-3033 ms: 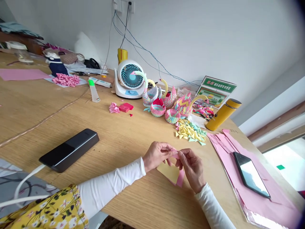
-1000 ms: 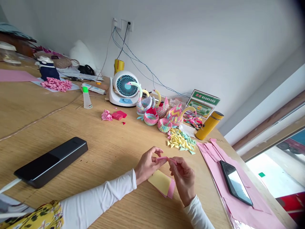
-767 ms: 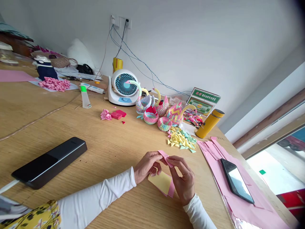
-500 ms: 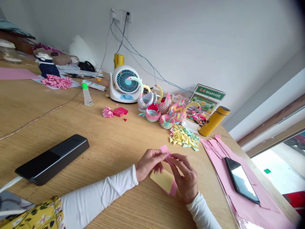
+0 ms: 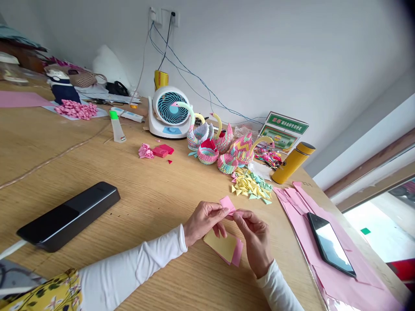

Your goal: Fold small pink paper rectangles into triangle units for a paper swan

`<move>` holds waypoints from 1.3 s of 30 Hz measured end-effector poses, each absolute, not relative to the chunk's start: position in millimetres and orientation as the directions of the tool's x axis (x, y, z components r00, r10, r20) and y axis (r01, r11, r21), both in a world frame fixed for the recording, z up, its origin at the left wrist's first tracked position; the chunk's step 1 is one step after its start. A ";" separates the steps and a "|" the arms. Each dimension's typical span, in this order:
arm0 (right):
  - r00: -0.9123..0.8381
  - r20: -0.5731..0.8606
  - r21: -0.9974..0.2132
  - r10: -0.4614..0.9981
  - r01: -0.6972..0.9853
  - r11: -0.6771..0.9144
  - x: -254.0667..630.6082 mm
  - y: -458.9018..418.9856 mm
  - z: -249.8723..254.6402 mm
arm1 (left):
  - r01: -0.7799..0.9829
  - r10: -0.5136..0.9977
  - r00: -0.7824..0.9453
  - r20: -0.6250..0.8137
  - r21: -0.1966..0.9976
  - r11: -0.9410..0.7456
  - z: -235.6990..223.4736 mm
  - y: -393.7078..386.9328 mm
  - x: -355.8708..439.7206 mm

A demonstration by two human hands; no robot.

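A small folded piece of pink paper (image 5: 227, 203) is pinched between my two hands above the table. My left hand (image 5: 204, 220) grips its left side between thumb and fingers. At its right edge, my right hand (image 5: 254, 235) pinches with thumb and forefinger. Below them lies a stack of yellow and pink paper slips (image 5: 222, 247), partly covered by my left fingers. Beyond my hands is a pile of folded yellow and green paper triangles (image 5: 249, 185).
Several paper swans (image 5: 241, 149) stand behind the triangles, near a white fan (image 5: 170, 113). A yellow flask (image 5: 293, 163) leans at the right. A phone (image 5: 331, 244) rests on pink sheets (image 5: 352, 289). On the left are a black device (image 5: 69, 216) and a glue bottle (image 5: 117, 127).
My right fingers have shifted from over the pink paper to its right edge, and more of the paper's upper part shows. The view has moved slightly.
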State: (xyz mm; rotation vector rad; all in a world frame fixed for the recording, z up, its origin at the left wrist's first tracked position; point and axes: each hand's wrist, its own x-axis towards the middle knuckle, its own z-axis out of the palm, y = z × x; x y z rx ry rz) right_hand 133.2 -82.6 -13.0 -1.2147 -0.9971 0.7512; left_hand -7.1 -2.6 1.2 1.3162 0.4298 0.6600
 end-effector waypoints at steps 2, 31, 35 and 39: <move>0.423 0.148 -0.983 0.894 -0.034 0.179 131.8 -82.2 -13.0 | -0.186 0.659 0.747 0.085 0.979 0.085 1.8 -2.5 -7.2; 0.355 0.008 -0.984 0.935 -0.162 0.070 125.6 -83.2 -8.3 | -0.273 0.679 0.733 -0.039 0.897 0.347 3.7 -4.4 -7.3; 0.336 0.016 -0.985 0.942 -0.156 0.072 124.3 -82.6 -10.3 | -0.282 0.671 0.740 -0.031 0.892 0.353 3.0 -5.0 -7.4; 0.348 0.030 -0.993 0.937 -0.095 0.067 124.8 -82.6 -12.2 | -0.281 0.661 0.750 -0.033 0.888 0.363 3.9 -5.2 -7.2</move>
